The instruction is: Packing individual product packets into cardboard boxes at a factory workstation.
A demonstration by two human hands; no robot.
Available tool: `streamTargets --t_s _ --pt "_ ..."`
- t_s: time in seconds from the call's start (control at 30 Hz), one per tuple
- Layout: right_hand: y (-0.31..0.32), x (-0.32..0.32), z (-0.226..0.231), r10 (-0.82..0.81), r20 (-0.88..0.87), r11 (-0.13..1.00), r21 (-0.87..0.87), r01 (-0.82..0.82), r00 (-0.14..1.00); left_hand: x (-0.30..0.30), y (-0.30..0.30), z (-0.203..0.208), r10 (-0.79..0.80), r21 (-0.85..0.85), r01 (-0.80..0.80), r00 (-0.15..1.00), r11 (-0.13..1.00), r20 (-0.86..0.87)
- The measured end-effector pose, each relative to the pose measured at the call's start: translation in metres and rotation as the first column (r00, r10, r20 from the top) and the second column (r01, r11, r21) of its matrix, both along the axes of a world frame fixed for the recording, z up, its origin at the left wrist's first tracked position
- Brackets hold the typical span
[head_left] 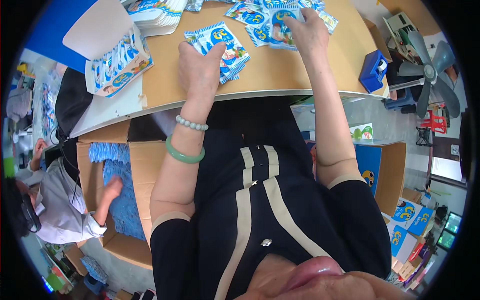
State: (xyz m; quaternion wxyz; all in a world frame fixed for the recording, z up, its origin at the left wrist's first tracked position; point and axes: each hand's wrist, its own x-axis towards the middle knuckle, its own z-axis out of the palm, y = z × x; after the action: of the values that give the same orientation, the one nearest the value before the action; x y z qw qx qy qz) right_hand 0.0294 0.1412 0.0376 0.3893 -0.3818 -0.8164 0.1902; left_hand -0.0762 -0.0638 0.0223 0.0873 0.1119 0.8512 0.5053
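Note:
My left hand (200, 67) is closed around a small stack of blue-and-white snack packets (227, 47), its thumb lying across the top one. To the right, my right hand (311, 40) pinches a single packet (280, 35) by its right side, just above the table. Several more loose packets (246, 14) lie spread at the far edge, partly beneath that hand. At the left stands a white display box (121, 82) with its lid up, holding packets in a row. Behind it rests a pile of flat printed cartons (162, 19).
A blue tape dispenser (371, 74) sits near the right end of the wooden table (270, 75), with a grey fan (429, 72) beyond. Below left, a cardboard box (141, 185) holds blue packets; a co-worker (57, 202) reaches into it. Another open carton (392, 170) stands below right.

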Motion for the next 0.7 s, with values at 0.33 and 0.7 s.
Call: streamTargets --t_s 0.33,0.7 --pt "-0.110 -0.031 -0.013 0.370 0.213 0.926 -0.002 -0.379 0.904 -0.003 0.003 -0.006 0.021 0.064 -0.018 0.998 0.998 -0.058" --pt "-0.103 -0.023 -0.034 0.410 0.129 0.901 0.100 -0.423 0.903 -0.011 0.003 -0.025 -0.061 0.176 0.076 0.994 0.981 -0.092"
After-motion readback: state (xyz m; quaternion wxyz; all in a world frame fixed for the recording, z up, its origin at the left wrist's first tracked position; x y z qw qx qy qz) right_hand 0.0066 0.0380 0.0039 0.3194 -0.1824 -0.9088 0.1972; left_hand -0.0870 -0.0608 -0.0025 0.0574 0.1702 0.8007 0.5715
